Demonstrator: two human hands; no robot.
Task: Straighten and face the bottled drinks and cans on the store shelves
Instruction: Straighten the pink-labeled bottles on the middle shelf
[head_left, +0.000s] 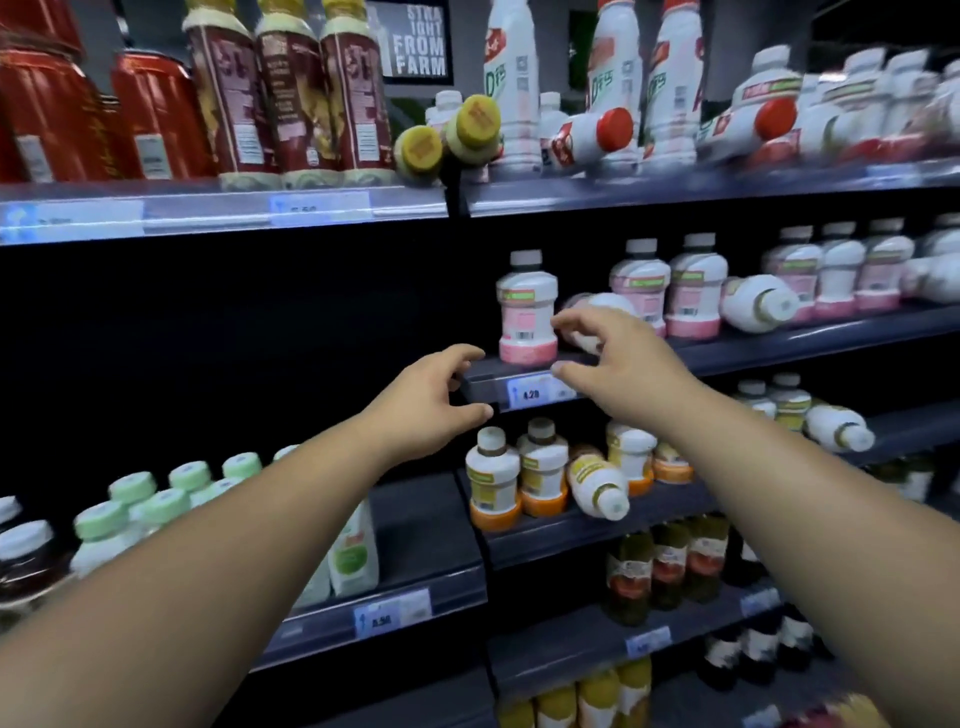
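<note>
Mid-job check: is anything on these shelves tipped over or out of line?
Yes. Several lie on their sides: two yellow-capped bottles and two red-capped bottles on the top shelf, a white-capped bottle in the pink-banded row, and a yellow-labelled bottle on the shelf below.

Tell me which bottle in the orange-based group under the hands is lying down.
The third bottle from the left: it lies tipped, white cap toward camera; the two left of it stand upright.
</note>
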